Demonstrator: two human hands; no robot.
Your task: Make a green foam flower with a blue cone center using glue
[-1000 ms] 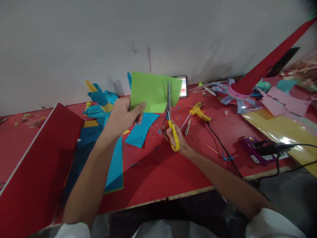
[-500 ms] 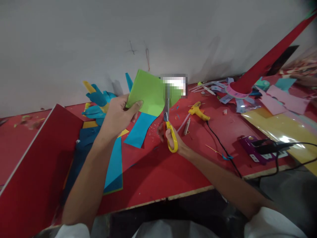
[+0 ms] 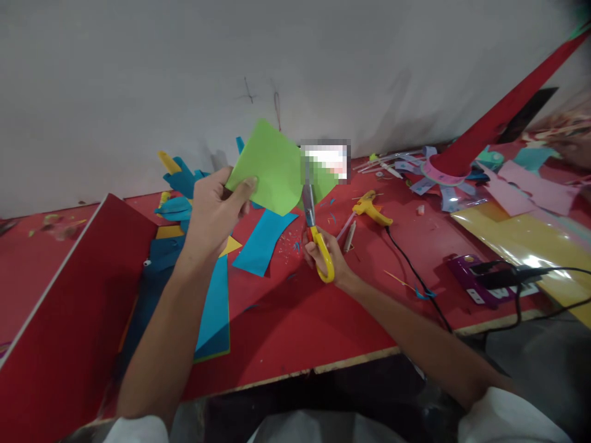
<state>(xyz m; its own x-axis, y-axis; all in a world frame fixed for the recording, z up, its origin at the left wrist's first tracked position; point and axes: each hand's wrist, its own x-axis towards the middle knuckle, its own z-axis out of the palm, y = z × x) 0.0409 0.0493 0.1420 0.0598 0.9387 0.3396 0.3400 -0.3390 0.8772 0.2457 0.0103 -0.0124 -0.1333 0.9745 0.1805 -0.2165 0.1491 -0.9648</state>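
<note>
My left hand (image 3: 219,200) pinches the left corner of a green sheet of paper (image 3: 268,166), held up above the table. In my right hand (image 3: 330,258) are scissors (image 3: 324,261) with yellow and red handles, my fingers through the loops. Their blades point up and lie across the right part of the sheet, which shows a curved cut edge. A blurred patch hides the blade tips. Beneath the sheet, a blue paper strip (image 3: 263,246) lies on the red table (image 3: 295,332), and small blue scraps are strewn near it.
A yellow glue gun (image 3: 372,209) with a black cord lies right of the scissors. Farther right are a purple power strip (image 3: 480,280), a yellow glossy sheet (image 3: 517,243) and a red cone (image 3: 503,117). A red panel (image 3: 78,307) and blue paper pieces (image 3: 173,209) stand at left.
My left hand has shifted slightly left and up, tilting the green sheet. The scissors have turned a little, their blades leaning more to the left.
</note>
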